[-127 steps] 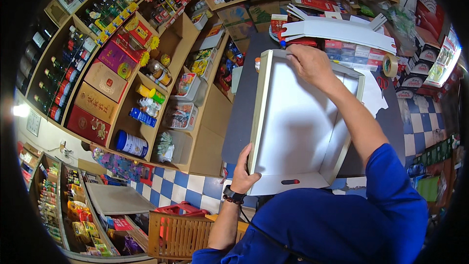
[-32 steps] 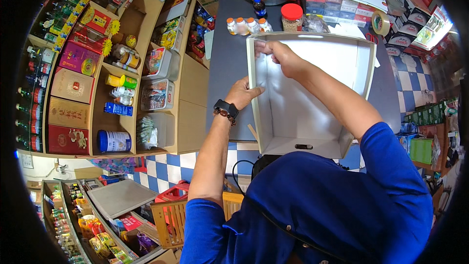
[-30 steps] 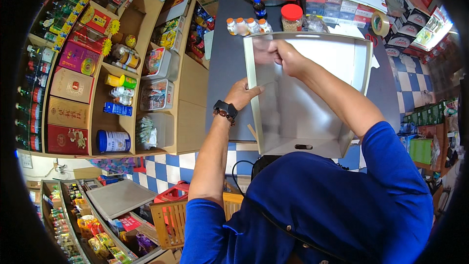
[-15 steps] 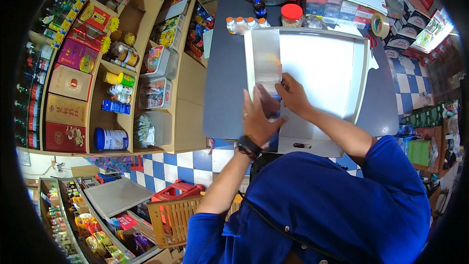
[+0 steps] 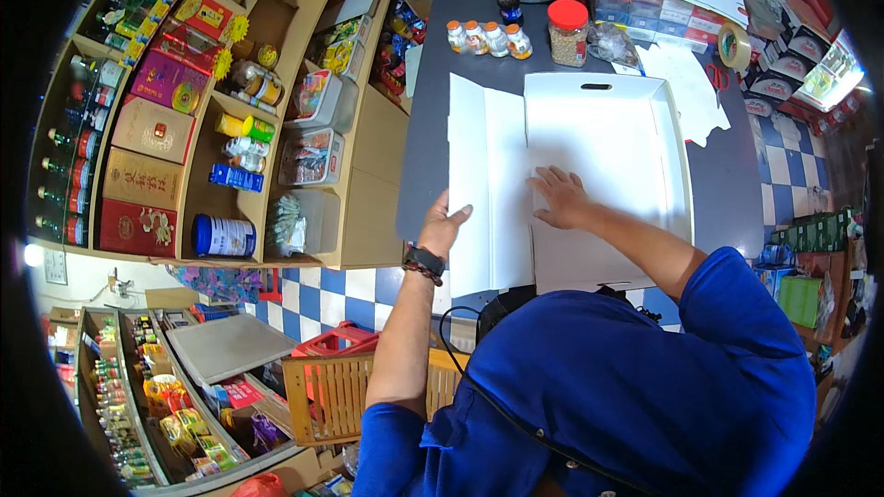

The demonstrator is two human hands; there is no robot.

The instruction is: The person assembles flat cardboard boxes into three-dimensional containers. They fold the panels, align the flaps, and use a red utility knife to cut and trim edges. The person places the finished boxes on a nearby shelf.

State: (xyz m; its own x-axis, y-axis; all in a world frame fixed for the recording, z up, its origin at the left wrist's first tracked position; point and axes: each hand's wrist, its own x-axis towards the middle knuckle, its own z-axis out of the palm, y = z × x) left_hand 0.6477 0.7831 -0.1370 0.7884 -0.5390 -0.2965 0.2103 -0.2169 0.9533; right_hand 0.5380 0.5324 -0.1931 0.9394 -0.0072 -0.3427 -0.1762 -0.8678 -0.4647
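Note:
A white cardboard box (image 5: 608,161) lies opened out on the dark grey table, its white inside facing up. Its long left flap (image 5: 470,166) is creased lengthwise and spread toward the left. My left hand (image 5: 442,228) grips the outer edge of that flap, thumb on top and the other fingers partly hidden at the edge. Over the box's inner panel, close to the flap's fold, my right hand (image 5: 564,201) is spread with its fingers apart and nothing in it. An oval handle hole (image 5: 597,86) shows in the box's far wall.
Behind the box stand small white bottles (image 5: 490,40), a dark bottle (image 5: 509,5) and a red-lidded jar (image 5: 568,33). Red scissors (image 5: 718,76) and a tape roll (image 5: 734,46) lie at the far right of the table (image 5: 428,120). Stocked shelves (image 5: 364,179) rise on the left.
The left flap has swung outward to the left, so its white inside shows. My left hand has shifted left to the flap's edge. My right hand has opened out over the box.

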